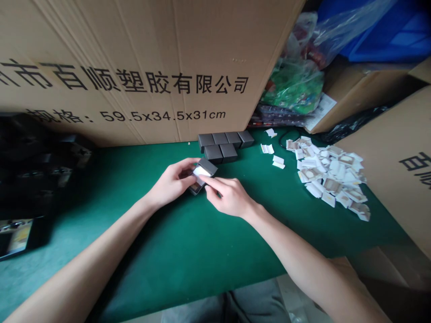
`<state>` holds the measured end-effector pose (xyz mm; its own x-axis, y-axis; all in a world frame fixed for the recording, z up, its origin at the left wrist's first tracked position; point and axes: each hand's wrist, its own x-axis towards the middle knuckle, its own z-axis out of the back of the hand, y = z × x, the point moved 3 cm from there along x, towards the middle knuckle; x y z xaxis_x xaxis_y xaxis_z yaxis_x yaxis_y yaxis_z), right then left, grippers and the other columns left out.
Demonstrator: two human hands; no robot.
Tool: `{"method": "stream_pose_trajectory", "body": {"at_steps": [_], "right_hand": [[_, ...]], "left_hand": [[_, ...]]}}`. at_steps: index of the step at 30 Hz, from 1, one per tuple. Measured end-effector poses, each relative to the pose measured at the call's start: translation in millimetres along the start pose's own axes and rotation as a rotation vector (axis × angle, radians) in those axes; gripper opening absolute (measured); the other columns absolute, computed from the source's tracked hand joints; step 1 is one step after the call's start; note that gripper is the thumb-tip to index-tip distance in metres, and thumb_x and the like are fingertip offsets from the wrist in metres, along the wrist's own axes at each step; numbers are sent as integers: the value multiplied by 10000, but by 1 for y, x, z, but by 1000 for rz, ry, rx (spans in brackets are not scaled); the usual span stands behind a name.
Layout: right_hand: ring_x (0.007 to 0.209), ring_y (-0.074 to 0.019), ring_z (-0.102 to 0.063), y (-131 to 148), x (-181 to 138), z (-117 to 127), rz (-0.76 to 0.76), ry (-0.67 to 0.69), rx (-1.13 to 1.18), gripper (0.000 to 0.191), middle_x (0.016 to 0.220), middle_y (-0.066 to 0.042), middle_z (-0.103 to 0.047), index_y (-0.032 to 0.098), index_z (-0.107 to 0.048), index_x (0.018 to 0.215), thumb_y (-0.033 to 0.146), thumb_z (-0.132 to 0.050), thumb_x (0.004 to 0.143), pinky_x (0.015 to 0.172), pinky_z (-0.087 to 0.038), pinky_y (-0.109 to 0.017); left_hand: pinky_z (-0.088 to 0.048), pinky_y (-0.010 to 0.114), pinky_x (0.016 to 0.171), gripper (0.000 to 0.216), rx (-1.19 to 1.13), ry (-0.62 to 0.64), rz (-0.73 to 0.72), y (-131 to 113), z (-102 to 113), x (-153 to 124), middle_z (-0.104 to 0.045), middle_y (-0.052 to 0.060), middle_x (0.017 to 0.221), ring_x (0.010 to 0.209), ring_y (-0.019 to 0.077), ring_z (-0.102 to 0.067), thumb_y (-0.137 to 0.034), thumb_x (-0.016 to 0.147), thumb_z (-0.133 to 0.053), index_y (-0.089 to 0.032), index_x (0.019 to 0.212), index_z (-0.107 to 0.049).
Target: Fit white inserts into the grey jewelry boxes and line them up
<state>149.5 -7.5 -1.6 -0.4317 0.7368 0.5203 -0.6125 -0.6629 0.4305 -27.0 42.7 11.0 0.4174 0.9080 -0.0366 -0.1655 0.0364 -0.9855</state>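
Over the middle of the green table (188, 242), my left hand (173, 181) curls its fingers around a small dark grey hinged box (205, 168) and holds it open. My right hand (229, 195) pinches a white insert (201, 172) at the box's mouth. Just behind them a cluster of several closed dark grey boxes (225, 144) stands in two rows against the big carton.
A large printed cardboard carton (141, 67) walls off the back. A heap of white and tan inserts (332, 175) lies at the right, with a few strays (272, 154) nearer. Another carton (400, 161) flanks the right; dark items (30, 179) crowd the left. Plastic bags (296, 80) lie behind.
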Motion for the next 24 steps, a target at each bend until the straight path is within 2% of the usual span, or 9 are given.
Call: {"method": "stream_pose_trajectory", "body": {"at_steps": [6, 12, 14, 16, 20, 22, 24], "right_hand": [[632, -131, -661, 1, 0, 0, -2, -8, -43, 351, 858, -39, -778, 185, -705, 1262, 181, -499, 978, 645, -515, -250], [597, -123, -658, 3, 1, 1, 26, -27, -73, 328, 808, -37, -779, 166, -712, 1230, 178, -504, 977, 616, -514, -250], [600, -118, -666, 5, 1, 4, 73, -86, -64, 299, 801, -25, -781, 175, -725, 1170, 151, -502, 973, 627, -525, -250], [591, -110, -660, 8, 2, 10, 122, -200, -61, 269, 769, -10, -768, 180, -727, 1113, 118, -514, 960, 625, -532, -247], [626, -117, -642, 10, 4, 21, 131, -423, -141, 190, 723, -6, -704, 194, -724, 1000, 104, -573, 925, 621, -545, -249], [706, -139, -647, 11, 6, 24, 127, -468, -196, 146, 776, -29, -691, 205, -725, 933, 125, -606, 908, 656, -567, -270], [808, -167, -651, 11, 7, 24, 130, -458, -241, 104, 885, -63, -699, 210, -730, 906, 158, -642, 896, 711, -590, -302]], "left_hand": [[-575, 306, 639, 536, 50, 9, -17, 1, -1, 0, -716, 53, 916, 692, 176, -664, -199, 771, -688, -140, 1299, -612], [-547, 289, 633, 495, 173, 2, -73, 2, -4, -3, -716, 36, 901, 689, 173, -656, -196, 823, -613, -164, 1316, -627], [-537, 289, 644, 487, 256, -36, -95, 2, -4, -5, -731, 31, 923, 693, 172, -653, -201, 845, -587, -184, 1330, -636], [-538, 297, 679, 482, 337, -72, -121, 1, -5, -6, -753, 32, 981, 736, 184, -668, -208, 861, -564, -199, 1335, -649], [-550, 325, 862, 498, 488, -134, -211, -1, -7, -8, -742, 50, 1227, 998, 235, -705, -176, 842, -521, -190, 1315, -676], [-540, 330, 933, 517, 554, -158, -256, -3, -8, -8, -722, 56, 1289, 1080, 243, -694, -162, 830, -505, -182, 1319, -674], [-545, 330, 935, 528, 599, -183, -262, -5, -9, -9, -726, 67, 1278, 1057, 241, -702, -171, 828, -502, -167, 1330, -664]]}}
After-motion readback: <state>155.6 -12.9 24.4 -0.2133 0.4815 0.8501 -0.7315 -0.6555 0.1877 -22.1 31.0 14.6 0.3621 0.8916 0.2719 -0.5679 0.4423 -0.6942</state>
